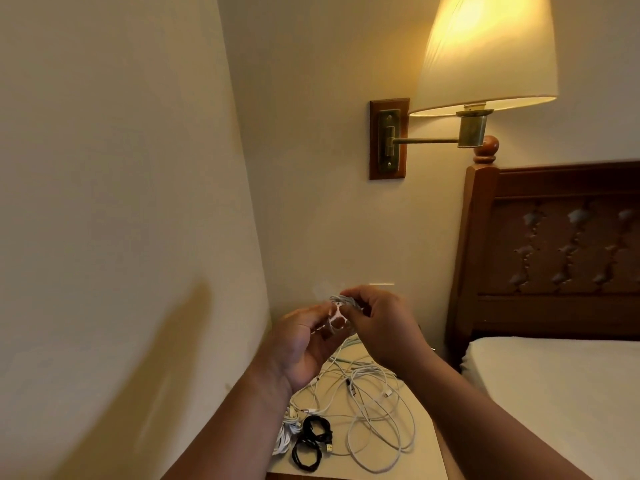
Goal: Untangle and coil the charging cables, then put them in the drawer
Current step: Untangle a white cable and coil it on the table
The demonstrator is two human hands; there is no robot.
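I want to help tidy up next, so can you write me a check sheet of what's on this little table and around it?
Surface: pale bedside tabletop, mostly under cables.
Job's things: small white coil held above the table; black cable looped near the front edge; drawer not seen.
Clutter: nothing seen.
Hands: left hand and right hand both grip the small white coil.
Cables: loose white cables lie in tangled loops; white bundle at the left edge.
Surroundings: lit wall lamp, wooden headboard, white mattress to the right.
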